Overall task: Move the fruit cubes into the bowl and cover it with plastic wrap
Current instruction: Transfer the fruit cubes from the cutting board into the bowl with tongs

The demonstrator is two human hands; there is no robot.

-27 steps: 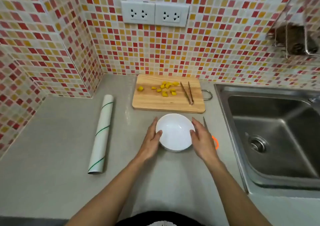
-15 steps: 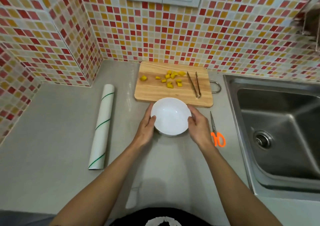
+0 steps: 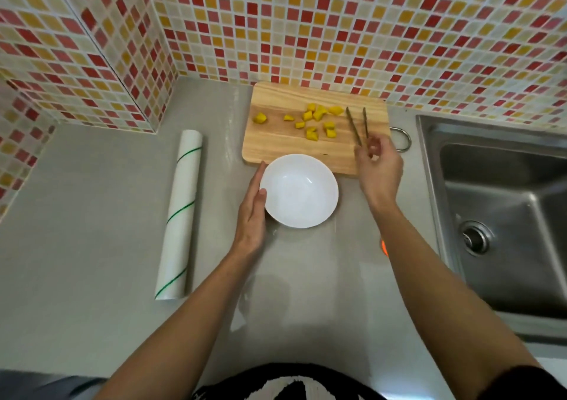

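Observation:
Several yellow fruit cubes point(image 3: 313, 118) lie scattered on the far part of a wooden cutting board point(image 3: 276, 145). A white empty bowl point(image 3: 299, 191) stands on the grey counter, touching the board's near edge. My left hand point(image 3: 251, 215) lies flat against the bowl's left side, fingers straight. My right hand point(image 3: 379, 166) hovers over the board's right part, its fingers spread and curled at the near end of the metal tongs point(image 3: 352, 123), which hides that end. A roll of plastic wrap point(image 3: 181, 212) lies lengthwise on the counter to the left.
A steel sink point(image 3: 506, 215) fills the right side. An orange scissors handle point(image 3: 383, 246) peeks out from under my right forearm. The tiled wall runs behind the board and juts forward at the left. A metal ring point(image 3: 402, 138) sticks out of the board's right edge.
The bowl has been pushed up to the board's edge. My right hand has left the bowl and reached up to the tongs. The left hand stays at the bowl's side.

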